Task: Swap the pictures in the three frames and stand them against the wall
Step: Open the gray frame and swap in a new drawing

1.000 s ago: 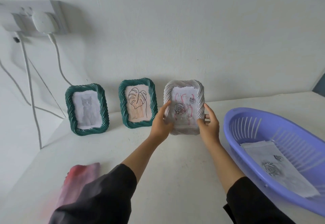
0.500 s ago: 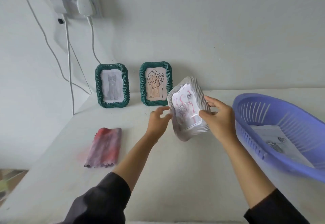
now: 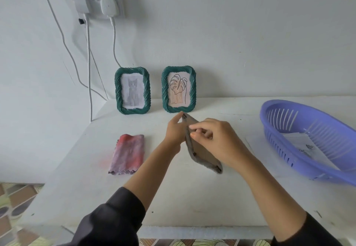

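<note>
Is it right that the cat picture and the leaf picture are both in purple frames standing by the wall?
Not quite. In the head view the cat picture's frame and the leaf picture's frame are dark green. Only the basket is purple. Both do stand against the wall.

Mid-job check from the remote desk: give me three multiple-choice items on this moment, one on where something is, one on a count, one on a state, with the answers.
1. Where does the cat frame stand?
A. In the basket
B. Against the wall, left of the leaf frame
C. On the cloth

2. How many green frames lean on the wall?
A. One
B. Two
C. Three

3. How is the grey frame held?
A. Back side up, between both hands
B. Upright against the wall
C. Flat in the purple basket

Answers: B, it stands by the wall beside the leaf frame. B, only the cat and leaf frames lean there. A, the left hand and right hand grip it, brown backing showing.
</note>
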Demonstrator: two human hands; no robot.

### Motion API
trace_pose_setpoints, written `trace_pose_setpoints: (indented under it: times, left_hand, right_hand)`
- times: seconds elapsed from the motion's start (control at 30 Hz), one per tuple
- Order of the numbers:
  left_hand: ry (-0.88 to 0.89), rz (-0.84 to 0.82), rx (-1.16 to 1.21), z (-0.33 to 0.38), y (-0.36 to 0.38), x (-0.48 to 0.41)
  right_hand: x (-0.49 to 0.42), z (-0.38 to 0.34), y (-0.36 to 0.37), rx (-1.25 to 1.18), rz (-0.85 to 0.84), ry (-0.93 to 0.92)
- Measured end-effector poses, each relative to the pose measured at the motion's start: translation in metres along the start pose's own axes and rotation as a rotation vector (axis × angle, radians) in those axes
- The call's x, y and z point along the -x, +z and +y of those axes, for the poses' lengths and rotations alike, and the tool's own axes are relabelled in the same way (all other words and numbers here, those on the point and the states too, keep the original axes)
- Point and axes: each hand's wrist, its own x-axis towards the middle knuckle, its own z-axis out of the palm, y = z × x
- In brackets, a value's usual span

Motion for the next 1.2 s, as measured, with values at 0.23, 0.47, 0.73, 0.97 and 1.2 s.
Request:
trace_pose_setpoints:
  times: [0.23, 0.47, 0.73, 0.97, 1.2]
  left_hand:
    - [0.082, 0.052, -0.396, -0.039, -0.011, -0.005]
    - [0.151, 0.111, -0.705, -0.050, -0.011, -0.005]
    - [0.163, 0.132, -0.814, -0.048, -0.019, -0.037]
    - [0.213, -0.152, -0.921, -0.032, -0.030, -0.072]
    - [0.223, -0.264, -0.951, -0.026, -0.037, -0.092]
  right_hand:
    - [0.001, 0.064, 0.017, 0.117, -0.216, 0.232]
    - [0.017, 0.089, 0.047, 0.147, -0.184, 0.187]
    - [-0.008, 0.106, 0.034, -0.020, -0.175, 0.195]
    - [-0.064, 0.142, 0.029, 0.112, -0.177, 0.201]
    - [-0.077, 0.156, 0.030, 0.071, -0.250, 0.152]
